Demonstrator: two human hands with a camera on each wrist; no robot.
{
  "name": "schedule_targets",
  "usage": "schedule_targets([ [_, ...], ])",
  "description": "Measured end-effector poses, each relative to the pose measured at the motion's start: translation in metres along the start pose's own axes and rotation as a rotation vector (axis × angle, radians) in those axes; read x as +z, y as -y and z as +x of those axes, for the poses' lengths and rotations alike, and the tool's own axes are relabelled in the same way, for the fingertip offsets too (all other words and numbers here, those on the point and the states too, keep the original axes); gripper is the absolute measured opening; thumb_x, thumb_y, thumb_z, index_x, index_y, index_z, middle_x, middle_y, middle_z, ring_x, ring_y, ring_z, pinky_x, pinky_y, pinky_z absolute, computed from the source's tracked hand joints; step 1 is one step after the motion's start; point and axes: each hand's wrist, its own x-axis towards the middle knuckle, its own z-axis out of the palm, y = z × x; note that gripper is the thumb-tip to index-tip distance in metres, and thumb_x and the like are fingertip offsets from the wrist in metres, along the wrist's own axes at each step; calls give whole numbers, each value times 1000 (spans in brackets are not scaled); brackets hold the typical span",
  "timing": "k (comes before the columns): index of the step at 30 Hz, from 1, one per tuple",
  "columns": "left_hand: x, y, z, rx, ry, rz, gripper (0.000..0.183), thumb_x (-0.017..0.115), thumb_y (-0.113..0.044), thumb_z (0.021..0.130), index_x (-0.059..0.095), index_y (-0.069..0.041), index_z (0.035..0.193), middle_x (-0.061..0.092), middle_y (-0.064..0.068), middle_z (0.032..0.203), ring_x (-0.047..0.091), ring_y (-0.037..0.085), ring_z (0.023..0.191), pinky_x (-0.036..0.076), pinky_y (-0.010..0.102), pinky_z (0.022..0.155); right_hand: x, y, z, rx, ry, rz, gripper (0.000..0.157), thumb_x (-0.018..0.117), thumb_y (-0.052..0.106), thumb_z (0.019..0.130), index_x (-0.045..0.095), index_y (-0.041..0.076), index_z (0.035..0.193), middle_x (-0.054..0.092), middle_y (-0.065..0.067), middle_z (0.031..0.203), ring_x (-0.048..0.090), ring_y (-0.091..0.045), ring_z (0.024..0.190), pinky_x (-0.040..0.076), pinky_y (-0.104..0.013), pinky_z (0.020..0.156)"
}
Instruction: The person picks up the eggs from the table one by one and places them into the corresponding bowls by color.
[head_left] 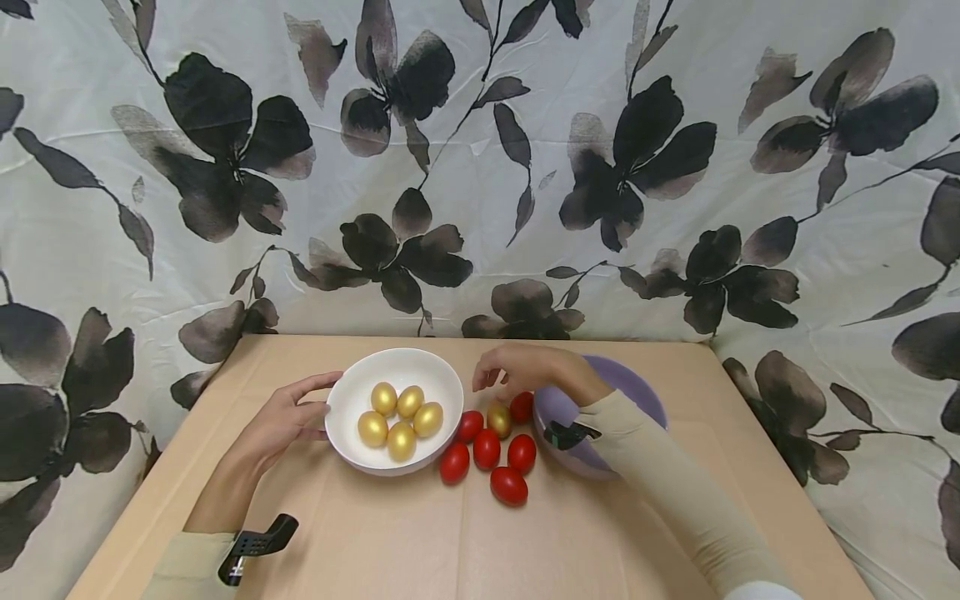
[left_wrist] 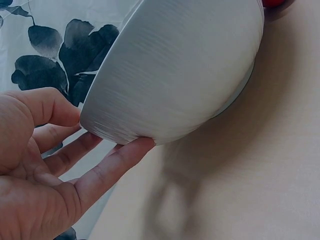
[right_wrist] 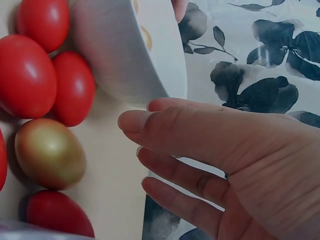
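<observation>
A white bowl (head_left: 352,450) holds several golden eggs (head_left: 401,442). My left hand (head_left: 288,417) holds the bowl at its left side, with fingertips against the rim and outer wall in the left wrist view. Just right of the bowl, my right hand (head_left: 517,367) hovers with loosely bent fingers and nothing in them. Below it lies one loose golden egg (right_wrist: 50,152), among several red eggs (head_left: 487,448). The right wrist view shows a gap between the fingertips and that egg.
A purple bowl (head_left: 637,383) stands at the right, partly hidden behind my right forearm; its contents cannot be seen. Everything is on a light wooden table (head_left: 375,533). A floral cloth (head_left: 480,167) hangs behind the table's far edge.
</observation>
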Motion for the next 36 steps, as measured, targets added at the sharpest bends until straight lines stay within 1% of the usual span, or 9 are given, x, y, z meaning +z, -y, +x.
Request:
schedule_targets([
  [6,1,1,0,3,0,-8,59,59,-2,96,42,-3,153,33,24,159,66,27,111,62,50,80,4,-5,-2,4,25,22,29,69,2,91,71,9,120,70,-7,121,63,-26,117,55,-34,98],
  [10,1,1,0,6,-3,-6,59,59,-2,96,43,-3,152,34,24,158,66,27,110,62,50,79,6,-9,-2,20,35,29,31,70,2,90,71,11,120,70,-8,122,62,-26,118,53,-35,99],
  [12,1,0,0,4,-2,-6,58,58,-1,96,43,-3,153,33,24,159,65,29,112,61,51,80,8,-10,-2,26,37,32,32,70,1,90,71,11,120,69,-8,123,62,-27,118,54,-36,99],
  [16,2,-1,-1,-2,-3,-6,58,56,0,97,42,-3,153,32,24,159,64,32,114,61,52,80,11,-12,-1,24,41,40,33,72,0,88,71,8,120,69,-9,121,62,-28,117,54,-39,99],
  [21,2,-2,-1,-7,-4,-5,59,56,-1,96,42,-4,153,32,24,159,64,32,113,61,51,80,13,-14,0,27,43,50,33,74,-2,86,71,8,118,70,-9,119,62,-30,116,54,-43,100],
  [23,3,-2,0,-8,-8,-5,59,56,-1,97,42,-4,153,33,24,159,64,33,113,61,50,80,12,-17,1,36,47,53,34,75,-2,86,72,9,118,70,-8,119,61,-30,116,55,-42,99],
  [27,5,-2,2,-9,-16,-6,59,57,-2,97,42,-4,153,32,24,159,64,33,113,62,50,80,11,-21,2,61,60,60,35,76,-2,85,72,11,118,69,-5,119,60,-27,116,57,-33,93],
  [30,7,-3,3,-8,-23,-8,58,57,-2,97,42,-4,153,33,24,159,64,33,113,62,49,79,11,-23,3,70,64,55,35,77,-1,84,73,14,116,69,-2,117,60,-24,114,58,-29,89],
  [36,9,-3,6,-3,-36,-2,59,57,-2,97,41,-4,153,32,24,160,63,34,115,62,49,80,11,-28,7,64,77,27,35,77,-1,84,74,18,113,68,1,117,60,-24,114,57,-30,91],
])
